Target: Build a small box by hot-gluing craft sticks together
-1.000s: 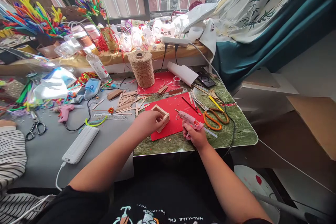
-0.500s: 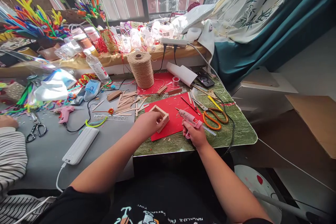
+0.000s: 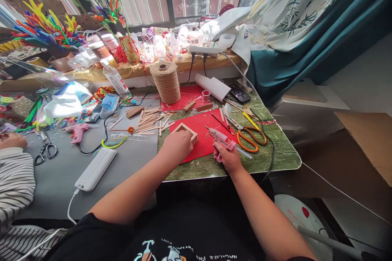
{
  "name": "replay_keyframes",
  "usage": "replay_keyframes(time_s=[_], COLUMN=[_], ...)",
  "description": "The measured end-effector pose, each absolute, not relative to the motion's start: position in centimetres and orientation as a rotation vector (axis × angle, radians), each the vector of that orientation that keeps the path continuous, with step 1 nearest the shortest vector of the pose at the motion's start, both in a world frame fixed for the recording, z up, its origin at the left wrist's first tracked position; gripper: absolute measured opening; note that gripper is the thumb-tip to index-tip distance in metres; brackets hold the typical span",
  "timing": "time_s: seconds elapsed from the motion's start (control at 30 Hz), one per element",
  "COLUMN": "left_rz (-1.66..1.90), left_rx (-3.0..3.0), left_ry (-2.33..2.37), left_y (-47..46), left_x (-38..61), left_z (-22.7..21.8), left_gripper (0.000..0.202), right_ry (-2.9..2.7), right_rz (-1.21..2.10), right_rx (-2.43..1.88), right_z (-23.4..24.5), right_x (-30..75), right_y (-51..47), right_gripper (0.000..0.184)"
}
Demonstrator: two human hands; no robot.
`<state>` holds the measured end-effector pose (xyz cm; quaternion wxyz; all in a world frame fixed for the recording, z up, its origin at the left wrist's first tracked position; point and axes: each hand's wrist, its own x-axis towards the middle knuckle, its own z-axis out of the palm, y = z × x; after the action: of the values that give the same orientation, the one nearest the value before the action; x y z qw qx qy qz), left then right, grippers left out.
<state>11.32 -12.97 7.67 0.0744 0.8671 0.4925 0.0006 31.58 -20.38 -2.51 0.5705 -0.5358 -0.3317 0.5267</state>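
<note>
Wooden frame: it sits on the nearer red card, close to the front edge of the table, its top open.
Joined sides: the far and right sides meet at a corner, so I judge the basic shape already built.
Loose wooden strips: a pile lies left of the card, not fixed to anything; how many, if any, belong on the frame I can't say.
Left hand: it covers the frame's near left part, back of the hand up; the fingertips are hidden, so I can't tell whether they pinch anything.
Right hand: its fingers are wrapped round the handle of a pink glue gun, whose nozzle points towards the frame, apart from it.
Glue: too small to make out from here, on nozzle or wood.
Scissors: they lie right of the card, towards the table's right edge.
Twine spool: it stands near the back edge.
Co-worker's hand: cut off at the far left; what it holds is unclear.
Bottles: washed out by sunlight on the windowsill, hard to separate.
</note>
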Motion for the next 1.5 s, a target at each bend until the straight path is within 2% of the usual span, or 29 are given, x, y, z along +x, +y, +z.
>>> replay_keyframes(time_s=[0.23, 0.33, 0.43, 0.57, 0.77, 0.93, 1.03, 1.1, 1.17, 1.3, 1.5], left_rz=[-0.079, -0.070, 0.068, 0.400, 0.609, 0.652, 0.694, 0.721, 0.732, 0.762, 0.818], left_rx=[2.550, 2.561, 2.566, 2.534, 2.543, 2.540, 2.499, 2.466, 2.443, 2.400, 2.391], left_ry=[1.466, 1.449, 1.415, 1.304, 0.888, 0.879, 0.901, 0.911, 0.907, 0.916, 0.887], left_y=[-12.2, -12.0, -11.8, -11.3, -11.1, -11.4, -11.4, -11.5, -11.5, -11.5, -11.9], left_x=[11.0, 10.5, 9.2, 5.9, 2.2, 2.1, 2.1, 2.0, 1.9, 1.9, 2.2], left_z=[8.3, 8.5, 8.9, 8.7, 5.3, 3.2, 2.6, 2.3, 2.0, 1.7, 1.9], left_gripper=[0.015, 0.018, 0.021, 0.026, 0.025, 0.023, 0.021, 0.019, 0.017, 0.014, 0.009], right_ry=[-0.879, -1.136, -1.489, -1.677, -1.733, -1.719, -1.498, -1.354, -1.368, -1.747, -1.599], right_rz=[1.163, 0.919, 0.626, 0.456, 0.435, 0.496, 0.414, 0.241, 0.126, 0.378, 0.525], right_rx=[-1.344, -1.430, -1.426, -1.496, -1.585, -1.623, -1.691, -1.673, -1.560, -1.361, -1.369], right_z=[-2.4, -1.4, -0.5, -0.4, -0.8, -0.3, -0.4, -0.8, -1.2, -0.9, 1.0], right_x=[31.7, 32.5, 34.0, 35.9, 36.1, 36.6, 36.2, 35.3, 33.9, 30.6, 27.1], right_y=[-20.6, -19.9, -18.5, -16.9, -16.1, -16.6, -19.6, -22.4, -24.9, -25.7, -20.0], right_gripper=[0.039, 0.035, 0.033, 0.035, 0.033, 0.033, 0.038, 0.020, 0.018, 0.007, 0.026])
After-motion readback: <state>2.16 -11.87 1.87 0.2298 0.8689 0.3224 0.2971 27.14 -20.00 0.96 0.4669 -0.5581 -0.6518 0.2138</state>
